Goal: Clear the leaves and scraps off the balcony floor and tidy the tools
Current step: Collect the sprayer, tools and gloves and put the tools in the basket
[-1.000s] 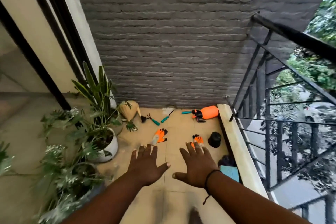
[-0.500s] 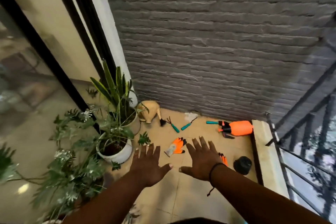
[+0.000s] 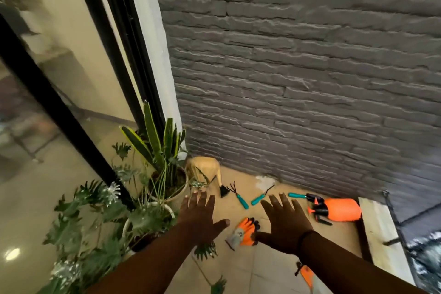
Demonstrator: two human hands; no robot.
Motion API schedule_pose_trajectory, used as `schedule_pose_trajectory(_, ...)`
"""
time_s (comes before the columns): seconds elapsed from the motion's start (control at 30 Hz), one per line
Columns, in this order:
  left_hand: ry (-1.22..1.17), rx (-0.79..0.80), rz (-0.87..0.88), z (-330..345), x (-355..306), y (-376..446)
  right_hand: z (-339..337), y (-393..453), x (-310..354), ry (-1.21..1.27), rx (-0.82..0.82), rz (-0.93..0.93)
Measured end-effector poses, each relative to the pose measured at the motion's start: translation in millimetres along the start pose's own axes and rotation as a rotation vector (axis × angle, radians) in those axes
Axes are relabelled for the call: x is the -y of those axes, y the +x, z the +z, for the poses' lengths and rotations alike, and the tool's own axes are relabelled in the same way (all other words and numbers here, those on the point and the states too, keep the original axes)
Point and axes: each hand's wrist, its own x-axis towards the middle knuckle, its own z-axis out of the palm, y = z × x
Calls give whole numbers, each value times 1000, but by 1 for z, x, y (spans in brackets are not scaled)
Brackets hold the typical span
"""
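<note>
Wall: a grey brick wall (image 3: 298, 67) with rough, wavy-faced courses fills the upper right and meets the floor at the back.
Door: a glass sliding door (image 3: 47, 79) in a black frame, smooth and reflective, runs down the left.
Floor: beige balcony floor tiles (image 3: 269, 267), matte, with thin grout lines.
Plants: a snake plant (image 3: 155, 141) with stiff, sword-shaped leaves stands in a round pale pot in the corner; lobed, split-leaf foliage (image 3: 95, 222) spreads below it on the left.
Left hand (image 3: 199, 218): palm down, fingers straight and spread, holding nothing, above the floor beside the pots.
Right hand (image 3: 284, 224): palm down, fingers spread, empty; a thin dark cord circles the wrist.
Sprayer: an orange plastic spray bottle (image 3: 338, 209) with a black nozzle lies on its side near the wall.
Glove: an orange knit work glove (image 3: 243, 230) with dark fingertips and a grey cuff lies between the hands.
Tools: a mini rake (image 3: 238, 194) and a teal-handled hand tool (image 3: 261, 197), thin black metal heads, lie on the tiles just beyond the fingertips.
Leaf scrap: a small lobed green leaf (image 3: 205, 252) lies on the tiles below the left wrist.
</note>
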Motion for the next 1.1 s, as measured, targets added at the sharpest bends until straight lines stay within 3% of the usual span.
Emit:
schedule_pose_trajectory(0.23, -20, 101, 39, -20, 3, 87, -14, 61, -24, 169, 30, 47)
schedule_pose_trajectory(0.5, -44, 244, -47, -25, -14, 180, -13, 171, -84, 288, 186, 20)
schedule_pose_trajectory(0.83, -188, 275, -314, -38, -14, 296, -24, 316, -137, 187, 334, -259)
schedule_pose_trajectory(1.0, -355, 455, -317, 1, -8, 336, 6, 366, -146, 221, 447, -188)
schedule_pose_trajectory(1.1, -439, 460, -346, 40, 5, 372, 40, 397, -147, 256, 483, -132)
